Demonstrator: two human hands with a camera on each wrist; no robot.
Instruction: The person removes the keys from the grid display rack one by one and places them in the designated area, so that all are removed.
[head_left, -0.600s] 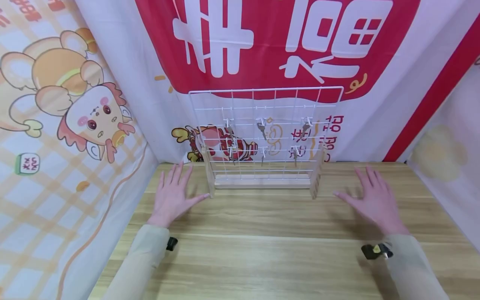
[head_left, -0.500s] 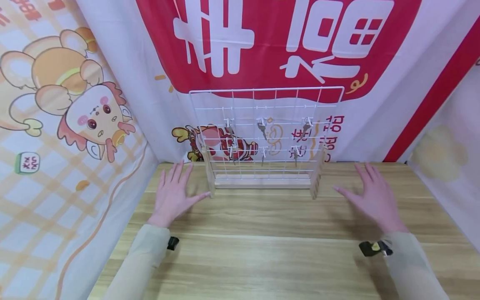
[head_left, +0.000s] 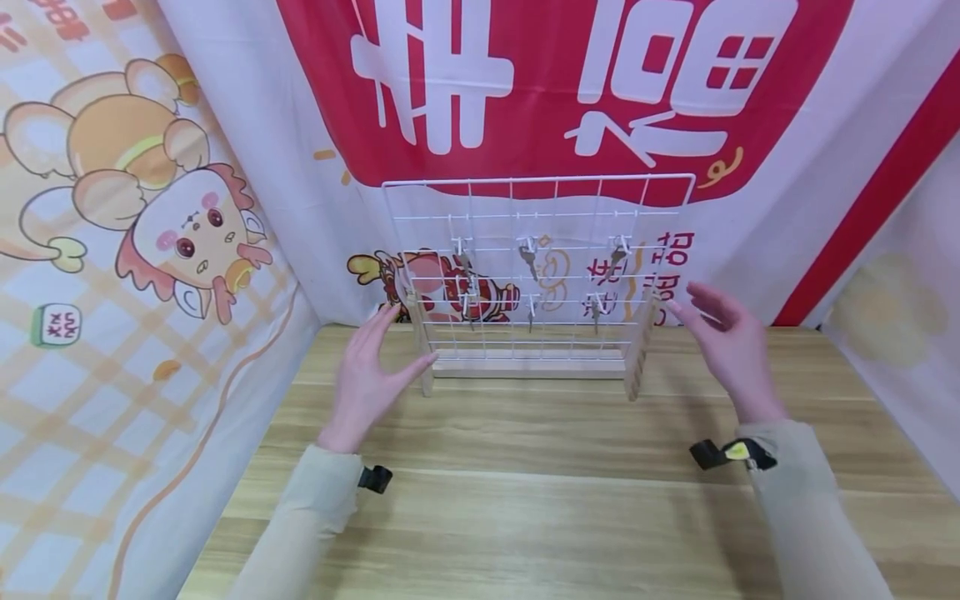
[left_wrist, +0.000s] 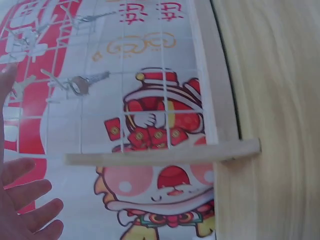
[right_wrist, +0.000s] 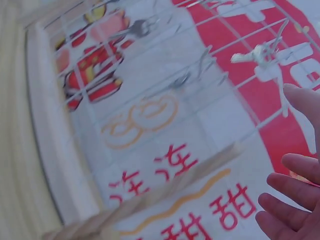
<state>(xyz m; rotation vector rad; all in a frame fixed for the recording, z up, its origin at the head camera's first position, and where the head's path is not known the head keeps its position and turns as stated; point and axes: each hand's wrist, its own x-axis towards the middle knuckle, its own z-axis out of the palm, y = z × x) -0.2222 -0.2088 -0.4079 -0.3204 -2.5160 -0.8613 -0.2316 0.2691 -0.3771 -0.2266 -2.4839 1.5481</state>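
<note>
A white wire grid rack (head_left: 540, 178) stands upright in a wooden base (head_left: 528, 367) at the back of the table. Several metal keys hang from white hooks on it in two rows, among them an upper middle key (head_left: 529, 260) and a lower right key (head_left: 596, 310). My left hand (head_left: 363, 379) is beside the rack's left wooden leg (head_left: 418, 342), fingers spread and thumb pointing inward. My right hand (head_left: 733, 354) hovers off the right leg (head_left: 639, 354), fingers slightly bent, thumb toward the grid. Neither hand holds anything. Both wrist views show fingers near the grid.
The wood-grain table (head_left: 510, 517) extends in front of the rack. A printed cloth with a red panel (head_left: 540, 108) hangs close behind it. Cloth walls flank the table: a cartoon-printed left wall (head_left: 142, 400) and a pale right wall (head_left: 892, 283).
Both hands have moved inward toward the rack. The right hand has risen and turned, its fingers more bent; the left hand's fingers have drawn together. The keys still hang in the same places.
</note>
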